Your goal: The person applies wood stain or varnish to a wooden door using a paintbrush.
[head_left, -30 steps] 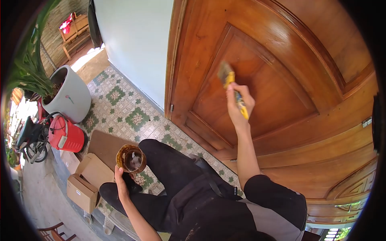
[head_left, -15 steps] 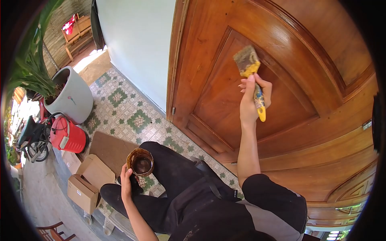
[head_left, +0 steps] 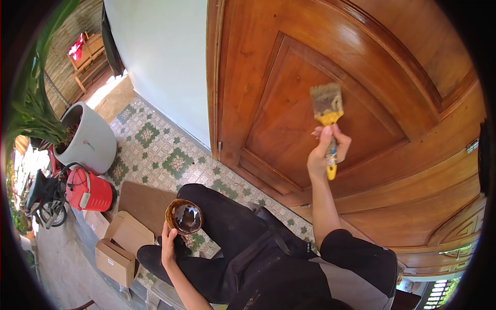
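Note:
My right hand (head_left: 328, 150) is closed round the yellow handle of a wide paintbrush (head_left: 327, 103), bristles pointing up. The brush overlaps the recessed panel of a brown wooden door (head_left: 248, 98) in this view. Low at my knee, my left hand (head_left: 169, 244) grips the side of a round, brown-stained cup (head_left: 184, 217). Dark, shiny liquid shows inside the cup, which is tilted a little. The left fingers beneath the cup are partly hidden.
An opened cardboard box (head_left: 114, 261) and a brown board (head_left: 140, 199) lie left of my legs on the patterned tile floor (head_left: 178, 161). Beyond them stand a red bucket-like container (head_left: 89, 192) and a large grey plant pot (head_left: 92, 139). A pale wall (head_left: 160, 57) adjoins the door.
My right hand has moved down with the paintbrush, whose bristles now point more directly upward. The cup has shifted slightly, and its liquid now shows bright reflections.

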### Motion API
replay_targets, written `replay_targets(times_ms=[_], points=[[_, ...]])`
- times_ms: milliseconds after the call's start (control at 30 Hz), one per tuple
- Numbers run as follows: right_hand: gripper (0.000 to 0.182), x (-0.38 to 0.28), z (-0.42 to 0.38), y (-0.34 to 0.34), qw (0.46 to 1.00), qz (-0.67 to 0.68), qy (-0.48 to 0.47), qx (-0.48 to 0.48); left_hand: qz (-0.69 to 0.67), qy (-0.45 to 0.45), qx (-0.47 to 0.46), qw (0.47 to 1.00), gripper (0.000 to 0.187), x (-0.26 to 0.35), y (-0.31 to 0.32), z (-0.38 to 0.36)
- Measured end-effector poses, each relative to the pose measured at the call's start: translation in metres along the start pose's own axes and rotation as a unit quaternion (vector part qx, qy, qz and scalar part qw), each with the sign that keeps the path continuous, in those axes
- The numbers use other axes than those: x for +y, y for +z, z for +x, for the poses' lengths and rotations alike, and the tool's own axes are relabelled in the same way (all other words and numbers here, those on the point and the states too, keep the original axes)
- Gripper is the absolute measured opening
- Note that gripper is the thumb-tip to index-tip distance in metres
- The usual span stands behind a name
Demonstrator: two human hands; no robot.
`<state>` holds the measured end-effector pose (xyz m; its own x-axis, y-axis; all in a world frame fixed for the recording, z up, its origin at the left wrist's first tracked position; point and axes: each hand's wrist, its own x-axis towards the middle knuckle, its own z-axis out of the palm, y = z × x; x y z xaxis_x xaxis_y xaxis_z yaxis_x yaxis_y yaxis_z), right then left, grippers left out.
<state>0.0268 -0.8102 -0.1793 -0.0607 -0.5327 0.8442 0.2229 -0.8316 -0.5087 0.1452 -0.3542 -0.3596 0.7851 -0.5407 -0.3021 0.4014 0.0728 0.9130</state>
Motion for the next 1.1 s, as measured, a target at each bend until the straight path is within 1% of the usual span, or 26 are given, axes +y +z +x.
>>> replay_targets(times_ms=[33,67,133,167,233,300,333,367,433,467,533,600,667,733,800,833,933,1000,1100], points=[[0.015,0.012,-0.013,-0.005,0.999,0.000,-0.008,-0.045,0.000,-0.003,-0.001,1.000,0.076,0.001,0.000,0.001],[0.008,0.025,-0.024,-0.009,0.994,-0.061,-0.022,-0.090,-0.005,-0.013,-0.012,1.000,0.077,0.003,0.000,0.002],[0.007,0.022,-0.035,-0.002,0.976,-0.120,-0.051,-0.175,-0.010,-0.026,-0.023,0.999,0.079,0.003,0.000,0.003],[0.007,0.020,-0.035,-0.003,0.975,-0.121,-0.051,-0.177,-0.009,-0.029,-0.030,0.999,0.080,0.001,-0.001,0.004],[0.007,0.014,-0.032,-0.002,0.934,-0.161,-0.018,-0.318,-0.011,-0.030,-0.034,0.999,0.081,0.000,0.000,0.006],[0.009,0.002,-0.012,-0.007,0.936,-0.161,-0.030,-0.311,-0.007,-0.021,-0.032,0.999,0.083,0.000,0.001,0.005],[0.008,-0.008,0.005,-0.013,0.961,-0.158,-0.069,-0.217,-0.012,-0.022,-0.023,0.999,0.083,-0.001,0.000,0.003],[0.008,-0.017,0.018,-0.015,0.960,-0.156,-0.068,-0.222,-0.006,-0.023,-0.028,0.999,0.083,0.000,-0.002,0.003],[0.009,-0.034,0.038,-0.020,0.993,-0.091,-0.068,-0.036,-0.003,-0.024,-0.033,0.999,0.085,0.003,0.001,0.001],[0.009,-0.044,0.045,-0.023,0.993,-0.114,-0.024,-0.028,-0.004,-0.028,-0.030,0.999,0.085,0.004,0.003,0.000],[0.008,-0.032,0.035,-0.020,0.998,-0.059,-0.003,0.004,-0.006,-0.021,-0.025,0.999,0.086,0.006,0.004,-0.002],[0.008,0.000,0.007,-0.029,0.985,-0.112,-0.033,-0.131,-0.005,-0.025,-0.020,0.999,0.086,0.010,0.006,-0.002],[0.009,0.013,-0.026,-0.018,0.939,-0.182,-0.103,-0.273,0.013,-0.004,-0.012,1.000,0.085,0.011,0.009,-0.002],[0.010,0.038,-0.075,-0.015,0.902,-0.176,-0.031,-0.393,0.008,-0.017,-0.021,1.000,0.084,0.011,0.006,-0.003],[0.007,0.079,-0.127,-0.024,0.862,-0.178,-0.009,-0.474,0.002,-0.028,-0.027,0.999,0.084,0.009,0.004,-0.005],[0.008,0.086,-0.140,-0.024,0.839,-0.193,-0.003,-0.509,0.000,-0.029,-0.030,0.999,0.083,0.008,0.004,-0.005],[0.008,0.097,-0.139,-0.022,0.827,-0.209,0.006,-0.523,-0.004,-0.028,-0.025,0.999,0.083,0.008,0.002,-0.005],[0.006,0.075,-0.106,-0.013,0.853,-0.189,-0.022,-0.485,-0.004,-0.032,-0.024,0.999,0.082,0.007,0.002,-0.006],[0.012,0.034,-0.053,0.007,0.922,-0.161,-0.102,-0.337,-0.002,-0.043,-0.013,0.999,0.084,0.006,0.002,-0.005]])
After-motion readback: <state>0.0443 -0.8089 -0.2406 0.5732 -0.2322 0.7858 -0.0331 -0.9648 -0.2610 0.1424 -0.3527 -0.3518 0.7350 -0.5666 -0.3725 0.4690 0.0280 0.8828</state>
